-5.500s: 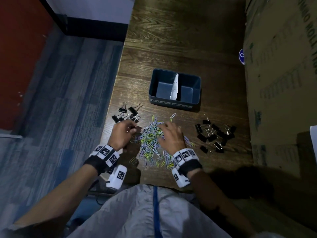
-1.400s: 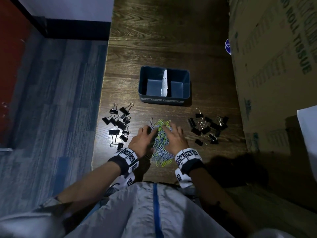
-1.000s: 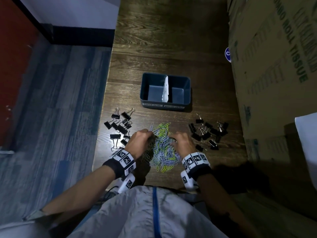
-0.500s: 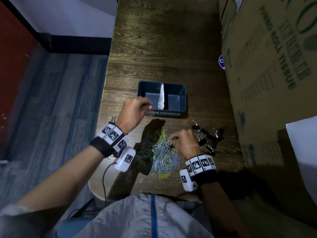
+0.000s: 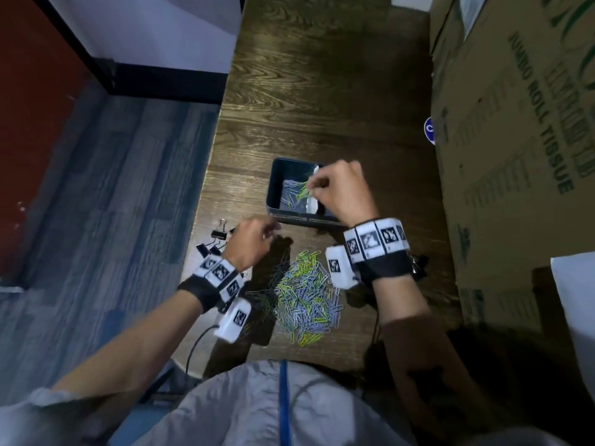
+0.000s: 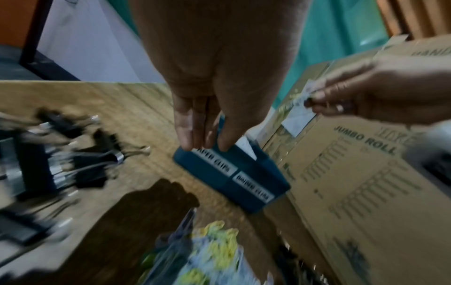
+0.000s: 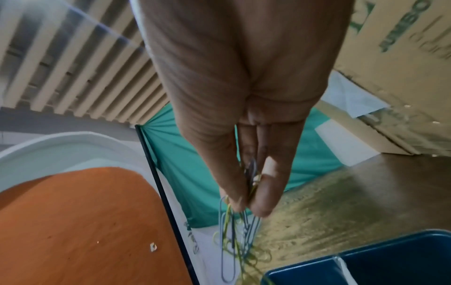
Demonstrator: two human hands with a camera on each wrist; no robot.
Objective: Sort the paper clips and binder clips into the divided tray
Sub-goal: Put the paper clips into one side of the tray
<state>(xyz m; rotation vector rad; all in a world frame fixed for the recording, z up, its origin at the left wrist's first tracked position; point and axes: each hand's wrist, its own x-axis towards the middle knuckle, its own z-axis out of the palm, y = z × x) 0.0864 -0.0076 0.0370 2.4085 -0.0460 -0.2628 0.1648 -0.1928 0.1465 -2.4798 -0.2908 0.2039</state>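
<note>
The blue divided tray (image 5: 273,185) stands mid-table, with a few paper clips lying in its left compartment. My right hand (image 5: 314,188) hovers over that compartment and pinches a bunch of paper clips (image 7: 231,231) that dangles from thumb and fingers. My left hand (image 5: 273,228) hangs just in front of the tray's labelled front wall (image 6: 231,173), fingers straight and empty. The pile of coloured paper clips (image 5: 306,294) lies between my wrists. Black binder clips (image 5: 219,235) lie to the left; a second group on the right is mostly hidden behind my right wrist.
A large cardboard box (image 5: 515,156) walls off the table's right side, close to the tray. The table's left edge (image 5: 206,194) drops to blue carpet just beyond the left binder clips. A white paper divider splits the tray.
My left hand has drawn back from the tray's left compartment, where clips now lie. My right hand has lifted a bunch of clips from the pile to above the tray.
</note>
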